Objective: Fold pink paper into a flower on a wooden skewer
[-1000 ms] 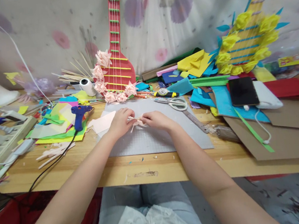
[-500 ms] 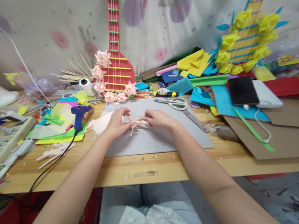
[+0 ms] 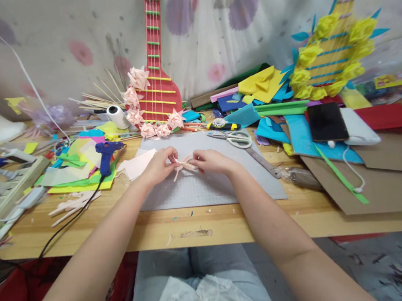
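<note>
Over the grey cutting mat (image 3: 209, 191), my left hand (image 3: 162, 165) and my right hand (image 3: 209, 161) face each other with a small gap between them. Thin pale pink paper strips (image 3: 184, 164) stretch across that gap, several ends fanning out. The left thumb and fingers pinch the strips at one end. At the other end the right fingers are closed on them, partly hiding what they grip. A pale pink paper sheet (image 3: 137, 165) lies left of my left hand. Scissors (image 3: 239, 139) and a metal ruler (image 3: 263, 163) rest on the mat, right of my right hand.
Behind the mat stands a red paper lute (image 3: 159, 94) with pink paper flowers. A blue glue gun (image 3: 105, 158) sits left on coloured paper, its cord crossing the table. Rightward are a phone (image 3: 327, 122), cardboard (image 3: 385, 189) and a yellow lute (image 3: 329, 64). A power strip (image 3: 9, 198) is far left.
My left thumb and fingers, farther apart before, have come together on the pink strips. The right hand has shifted slightly left, narrowing the gap. Things on the table have stayed put.
</note>
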A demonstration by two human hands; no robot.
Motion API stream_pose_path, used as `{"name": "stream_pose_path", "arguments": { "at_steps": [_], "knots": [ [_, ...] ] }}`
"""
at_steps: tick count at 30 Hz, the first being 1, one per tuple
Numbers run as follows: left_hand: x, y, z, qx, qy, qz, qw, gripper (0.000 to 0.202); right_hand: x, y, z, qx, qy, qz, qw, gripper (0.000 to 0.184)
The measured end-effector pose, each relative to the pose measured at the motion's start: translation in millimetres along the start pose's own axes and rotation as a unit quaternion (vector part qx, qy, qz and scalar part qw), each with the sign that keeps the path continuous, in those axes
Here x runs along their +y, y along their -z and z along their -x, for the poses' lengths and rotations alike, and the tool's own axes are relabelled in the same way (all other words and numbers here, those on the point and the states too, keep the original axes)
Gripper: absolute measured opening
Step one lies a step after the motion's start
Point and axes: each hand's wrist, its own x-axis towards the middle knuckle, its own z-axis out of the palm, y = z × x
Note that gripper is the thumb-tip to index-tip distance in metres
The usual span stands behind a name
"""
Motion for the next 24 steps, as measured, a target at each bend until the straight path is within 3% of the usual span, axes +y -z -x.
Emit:
{"name": "stream_pose_path", "arguments": {
  "at_steps": [7,12,24],
  "knots": [
    [-7.2,-4.5,-1.0,0.018,-0.06,-0.057,0.996,0.007,0.5,2.6,0.6,-0.003,-0.002,0.0,1.0,0.023],
    [-11.5,-4.8,0.4,0.043,-0.065,-0.074,0.994,0.009,0.3,3.3,1.4,0.005,0.002,-0.006,1.0,0.022],
    [-2.5,-1.9,-3.8,0.028,-0.082,-0.117,0.989,0.014,-3.9,-3.2,-1.9,0.009,0.008,-0.031,0.999,0.024]
  ]
}}
